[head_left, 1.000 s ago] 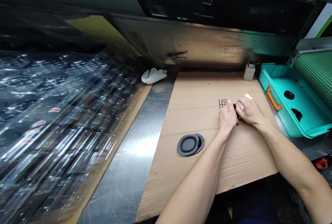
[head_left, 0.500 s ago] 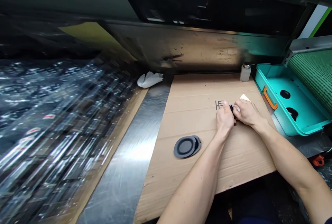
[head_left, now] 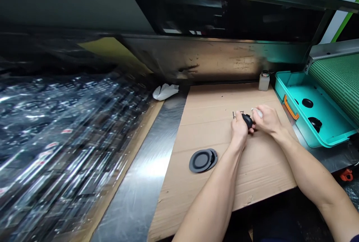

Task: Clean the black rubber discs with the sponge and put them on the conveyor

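Over the cardboard sheet [head_left: 207, 122], my left hand [head_left: 239, 128] grips a small round black part [head_left: 247, 120] between thumb and fingers. Close to its right, my right hand [head_left: 266, 118] is closed on a small white cloth or tissue [head_left: 258, 112], slightly apart from the part's face. Two flat dark discs [head_left: 201, 160] lie overlapping on the cardboard, left of my left forearm.
A teal tray [head_left: 331, 122] with an orange handle holds several black parts at the right, beside a green conveyor belt [head_left: 339, 74]. A bottle [head_left: 264, 80] stands at the cardboard's back edge. Crumpled white tissue [head_left: 165, 92] and plastic-wrapped items [head_left: 70, 141] are on the left.
The black part now shows its round face in my left hand. My right hand has drawn a little away from it with the white cloth. The view has shifted slightly.
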